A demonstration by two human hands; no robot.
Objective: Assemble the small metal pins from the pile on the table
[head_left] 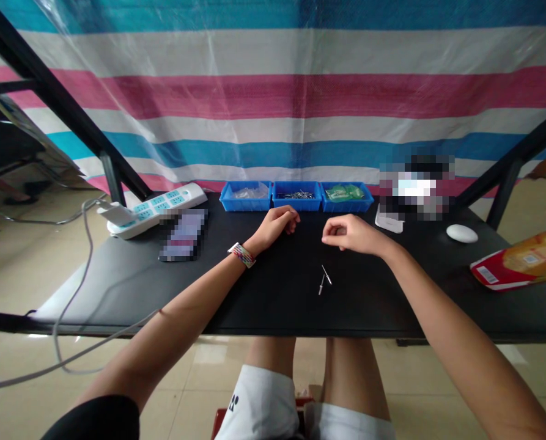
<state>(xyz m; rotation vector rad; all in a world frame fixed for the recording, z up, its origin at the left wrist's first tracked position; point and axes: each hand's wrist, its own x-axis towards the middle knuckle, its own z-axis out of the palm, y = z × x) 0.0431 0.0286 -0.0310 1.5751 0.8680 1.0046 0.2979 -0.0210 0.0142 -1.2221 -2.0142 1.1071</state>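
While two rivets (pixel 321 288) lie flat, long axes diverge, thick ends nearward.

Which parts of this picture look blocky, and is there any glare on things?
In the head view, coarse square blocks cover the phone and a patch at the back right, hiding what is there; also in the head view, pale glare washes the left end of the black table and streaks the striped sheet, while two thin metal pins show bright against the dark surface.

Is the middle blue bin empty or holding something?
Holding something: slim silvery pieces lie inside the middle blue bin; cannot tell how many.
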